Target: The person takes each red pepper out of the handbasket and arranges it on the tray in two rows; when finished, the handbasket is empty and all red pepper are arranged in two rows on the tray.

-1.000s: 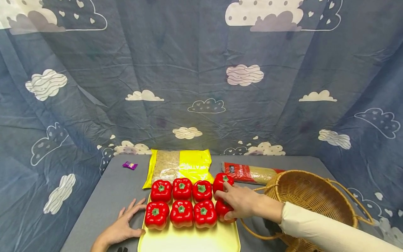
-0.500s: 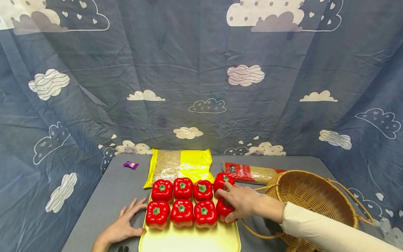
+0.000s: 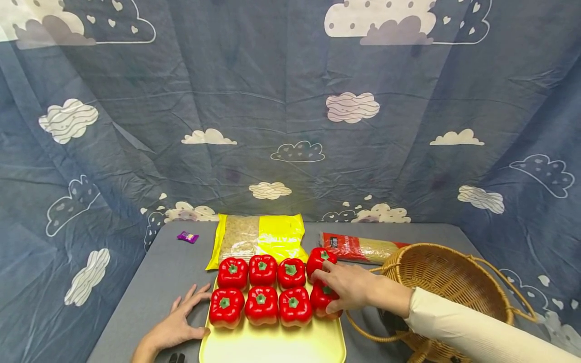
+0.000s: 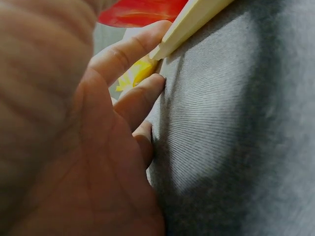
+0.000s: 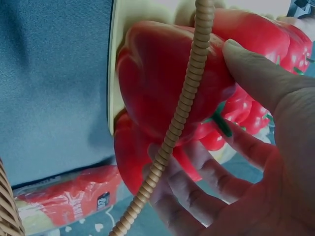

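Several red bell peppers (image 3: pixel 260 305) with green stems stand in two rows on a pale yellow tray (image 3: pixel 272 345). My right hand (image 3: pixel 351 287) holds the front right pepper (image 5: pixel 167 83), thumb on one side and fingers round the other. Its fingers also reach the back right pepper (image 3: pixel 320 260). In the right wrist view, a basket handle (image 5: pixel 179 123) crosses in front of the held pepper. My left hand (image 3: pixel 174 325) lies at the tray's left side, fingers spread, thumb and index finger touching the rim (image 4: pixel 189 27).
A wicker basket (image 3: pixel 447 282) stands on the right, its handle reaching close to the tray. Behind the tray lie a yellow bag of grain-like food (image 3: pixel 258 237) and a red packet of noodles (image 3: pixel 358 247). A small purple-wrapped sweet (image 3: pixel 187 237) lies at the back left.
My right thumb and fingers have shifted slightly back along the front right pepper, showing more of its stem. The peppers keep their places, and my left hand stays at the tray edge.
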